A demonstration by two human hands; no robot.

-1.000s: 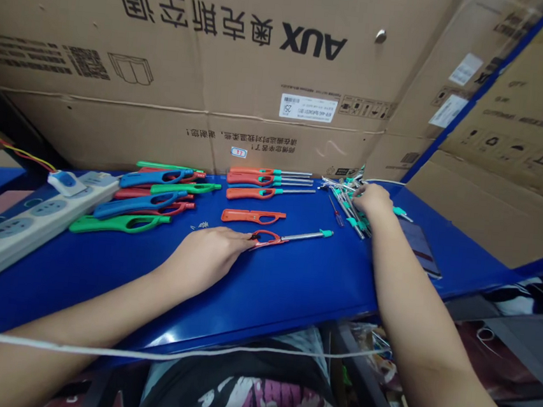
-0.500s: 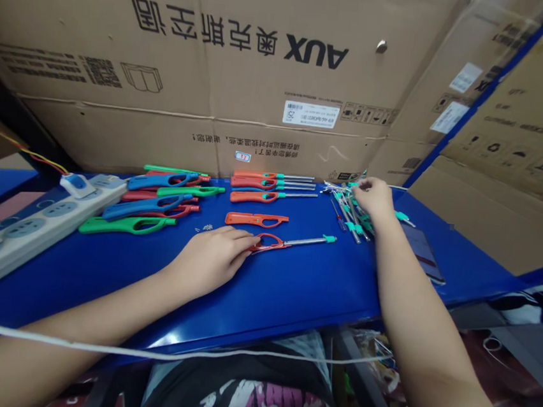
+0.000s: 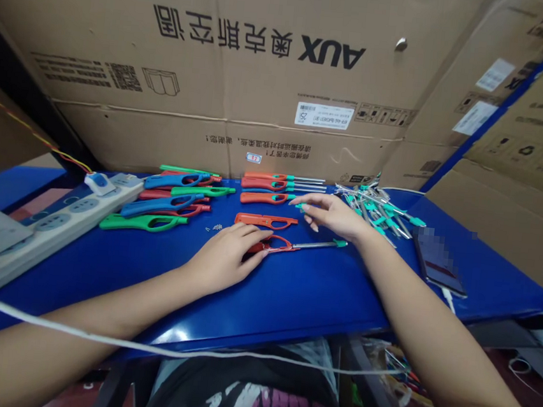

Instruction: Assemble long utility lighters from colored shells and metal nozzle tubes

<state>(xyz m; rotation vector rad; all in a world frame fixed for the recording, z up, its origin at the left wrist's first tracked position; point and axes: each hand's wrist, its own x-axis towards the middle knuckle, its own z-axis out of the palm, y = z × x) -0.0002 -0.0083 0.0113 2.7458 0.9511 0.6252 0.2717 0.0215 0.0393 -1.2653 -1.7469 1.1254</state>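
Left hand holds the handle end of a red plastic loop-handled lighter casing on the glossy blue surface; its long axis, through a slim silver metal tube, runs rightward. My right hand, narrowly pinching a small teal plastic piece, is nearer the tube's tip.

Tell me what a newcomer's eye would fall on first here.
Perhaps the cardboard sheet across the back, its large AUX lettering upside down; then the bright handles piled left on the blue table and the tangle of metal rods to the right. Between them, the left hand holds a red handle and the right hand a small teal part.
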